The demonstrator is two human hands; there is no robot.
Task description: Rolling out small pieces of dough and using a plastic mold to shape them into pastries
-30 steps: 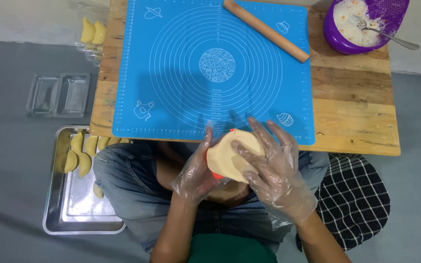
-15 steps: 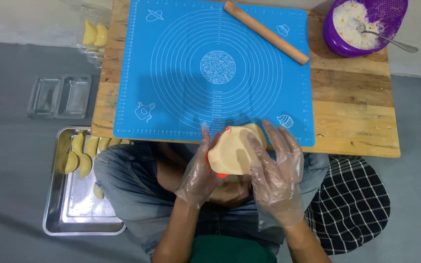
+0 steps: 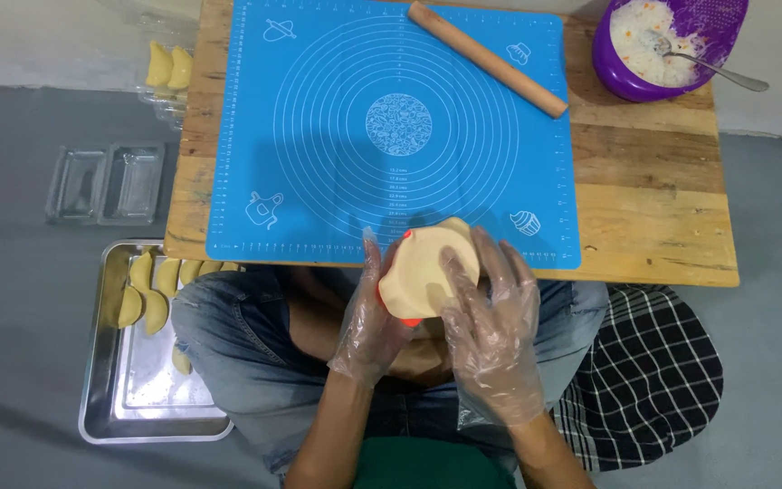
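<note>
Both my hands wear clear plastic gloves and hold a pale round sheet of dough (image 3: 427, 267) that lies over an orange mould, whose edge shows at the top left and bottom. My left hand (image 3: 368, 317) cups the mould from below and the left. My right hand (image 3: 491, 326) presses its fingers against the right side of the dough. The dough is held above my lap, just in front of the near edge of the blue silicone mat (image 3: 319, 118).
A wooden rolling pin (image 3: 486, 59) lies on the mat's far right. A purple bowl (image 3: 617, 77) of white filling with a spoon (image 3: 712, 65) stands at the table's far right corner. A metal tray (image 3: 101, 407) with several yellow folded dumplings (image 3: 147, 290) sits on the floor at left.
The dough and mould have tilted and shifted slightly right. My right hand's fingers have drawn in from spread over the dough to pressing its right side.
</note>
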